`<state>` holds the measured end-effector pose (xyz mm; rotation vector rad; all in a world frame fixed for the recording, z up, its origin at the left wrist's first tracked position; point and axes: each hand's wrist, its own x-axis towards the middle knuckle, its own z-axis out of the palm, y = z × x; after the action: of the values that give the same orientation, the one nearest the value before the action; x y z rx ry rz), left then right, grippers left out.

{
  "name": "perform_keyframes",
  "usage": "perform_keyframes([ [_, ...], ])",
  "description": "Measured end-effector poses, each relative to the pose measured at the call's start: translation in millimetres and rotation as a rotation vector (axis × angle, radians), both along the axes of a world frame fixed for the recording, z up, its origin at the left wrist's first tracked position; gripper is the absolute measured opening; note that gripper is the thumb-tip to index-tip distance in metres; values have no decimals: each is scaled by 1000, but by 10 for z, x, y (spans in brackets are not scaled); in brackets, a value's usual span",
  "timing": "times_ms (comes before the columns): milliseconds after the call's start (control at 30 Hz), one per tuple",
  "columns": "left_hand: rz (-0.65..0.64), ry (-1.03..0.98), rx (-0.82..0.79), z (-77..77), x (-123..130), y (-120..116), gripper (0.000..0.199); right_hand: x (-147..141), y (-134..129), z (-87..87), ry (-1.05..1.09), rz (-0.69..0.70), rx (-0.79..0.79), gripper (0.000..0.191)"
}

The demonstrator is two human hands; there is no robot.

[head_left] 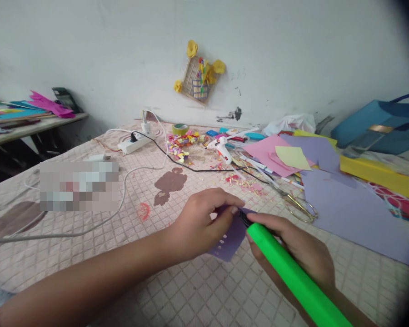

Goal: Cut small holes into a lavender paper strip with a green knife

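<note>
A small piece of purple paper (229, 240) with several punched holes is pinched by my left hand (204, 222), thumb against fingers at its upper edge. My right hand (303, 247) is closed around a hole punch (293, 272) with a long bright green handle. Its black head (244, 218) meets the paper's upper edge close to my left fingertips. Whether the jaws are pressed together cannot be made out, and my left hand hides part of the paper.
Scissors (298, 204) and large purple paper (354, 218) lie to the right. Behind my hands are a white glue gun (221, 149), paper scraps (184, 143) and green tape (180, 129). A power strip (136, 141) stands at the back left; a white cable (123, 195) crosses the quilted cloth.
</note>
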<state>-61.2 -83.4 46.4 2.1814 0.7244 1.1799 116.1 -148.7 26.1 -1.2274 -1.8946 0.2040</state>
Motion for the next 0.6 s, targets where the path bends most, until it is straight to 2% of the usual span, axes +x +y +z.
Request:
perform_keyframes([
  [133,23,5,5,-39,8,17,20,-83,-3,37,164,-82,-58,22],
  [367,108,31,-96,-28,23,-17,15,-178,14,13,625,36,-273,15],
  [433,113,29,-131,-12,22,-25,16,-178,18,8,649,33,-273,15],
  [600,120,14,-191,-13,22,-37,17,-158,-12,41,450,-30,-248,20],
])
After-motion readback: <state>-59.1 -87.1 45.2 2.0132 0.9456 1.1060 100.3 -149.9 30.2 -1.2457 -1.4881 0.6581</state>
